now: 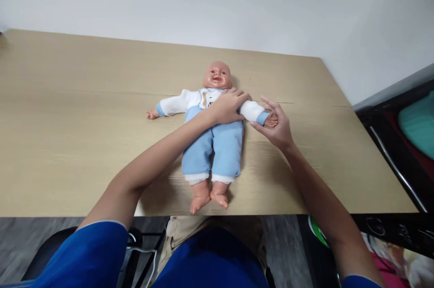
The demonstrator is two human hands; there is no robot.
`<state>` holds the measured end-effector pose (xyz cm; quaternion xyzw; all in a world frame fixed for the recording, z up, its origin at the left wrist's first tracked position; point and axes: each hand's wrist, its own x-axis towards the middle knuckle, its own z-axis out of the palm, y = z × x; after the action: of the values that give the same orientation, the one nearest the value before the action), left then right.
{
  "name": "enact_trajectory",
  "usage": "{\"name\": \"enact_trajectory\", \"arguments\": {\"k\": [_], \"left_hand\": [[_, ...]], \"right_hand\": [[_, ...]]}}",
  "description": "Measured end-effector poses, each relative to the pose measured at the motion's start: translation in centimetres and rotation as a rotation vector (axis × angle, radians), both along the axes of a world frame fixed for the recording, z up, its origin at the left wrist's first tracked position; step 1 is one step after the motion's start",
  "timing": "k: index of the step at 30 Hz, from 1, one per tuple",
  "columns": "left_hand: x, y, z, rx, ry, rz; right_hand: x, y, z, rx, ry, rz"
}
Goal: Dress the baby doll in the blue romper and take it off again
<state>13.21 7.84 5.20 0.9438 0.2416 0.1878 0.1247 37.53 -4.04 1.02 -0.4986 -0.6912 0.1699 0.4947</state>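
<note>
A bald baby doll (213,143) in a white top and fuzzy light blue trousers lies face up on the table, its bare feet toward me. My left hand (230,106) reaches across its chest. The fingers curl over the shoulder and upper arm on the right side, with the thumb on the arm's lower edge. Around the cuff and small hand of that same doll arm (251,110), my right hand (276,123) forms a loose curve. Its fingers are spread above and its thumb is below, with a gap beside the sleeve. The other doll arm (174,103) stretches out to the left.
The wooden table (84,143) runs wide to both sides, against a pale wall (203,3) at the back. Beyond its right edge stands a black frame (389,152) with a teal item (418,120). A black seat (50,252) is below at the left.
</note>
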Motion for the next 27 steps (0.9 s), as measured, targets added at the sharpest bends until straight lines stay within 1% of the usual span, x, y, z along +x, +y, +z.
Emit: {"name": "enact_trajectory", "arguments": {"k": [2, 4, 5, 7, 10, 12, 14, 16, 17, 18, 20, 23, 24, 25, 27], "left_hand": [[-0.5, 0.0, -0.2, -0.003, -0.042, 0.025], [-1.1, 0.0, -0.6, -0.028, -0.142, 0.059], [-1.4, 0.1, -0.9, -0.047, -0.206, 0.080], [-2.0, 0.4, -1.6, -0.100, -0.350, 0.107], [-2.9, 0.8, -2.2, -0.215, -0.573, 0.142], [-3.5, 1.1, -2.4, -0.322, -0.713, 0.184], [-4.2, 1.3, -2.3, -0.449, -0.874, 0.237], [-5.1, 1.6, -2.2, -0.557, -1.050, 0.293], [-5.6, 1.8, -2.1, -0.587, -1.123, 0.320], [-6.2, 2.0, -2.0, -0.606, -1.175, 0.349], [-7.4, 2.3, -1.9, -0.656, -1.217, 0.415], [-9.1, 2.6, -1.5, -0.784, -1.296, 0.508], [-9.6, 2.6, -1.4, -0.831, -1.330, 0.500], [-10.1, 2.6, -1.3, -0.871, -1.368, 0.462], [-10.9, 2.6, -1.2, -0.963, -1.411, 0.318]], "right_hand": [[0.6, 0.2, -0.7, -0.097, 0.095, 0.098], [1.4, 0.4, -1.6, -0.184, 0.164, 0.158], [1.7, 0.4, -2.0, -0.214, 0.162, 0.172], [1.7, 0.5, -2.7, -0.245, 0.067, 0.191], [-0.1, 0.6, -3.2, -0.244, -0.143, 0.234], [-2.4, 0.9, -3.3, -0.246, -0.170, 0.271], [-5.1, 1.5, -3.5, -0.284, -0.067, 0.296], [-7.9, 2.4, -3.7, -0.329, 0.108, 0.282], [-9.3, 3.0, -3.7, -0.348, 0.202, 0.263], [-10.6, 3.6, -3.6, -0.364, 0.296, 0.241], [-13.1, 4.9, -3.2, -0.400, 0.480, 0.217], [-16.2, 6.5, -2.0, -0.462, 0.721, 0.243], [-16.9, 6.9, -1.6, -0.481, 0.770, 0.261], [-17.5, 7.2, -1.3, -0.500, 0.799, 0.280], [-18.2, 7.5, -1.0, -0.528, 0.807, 0.324]]}}
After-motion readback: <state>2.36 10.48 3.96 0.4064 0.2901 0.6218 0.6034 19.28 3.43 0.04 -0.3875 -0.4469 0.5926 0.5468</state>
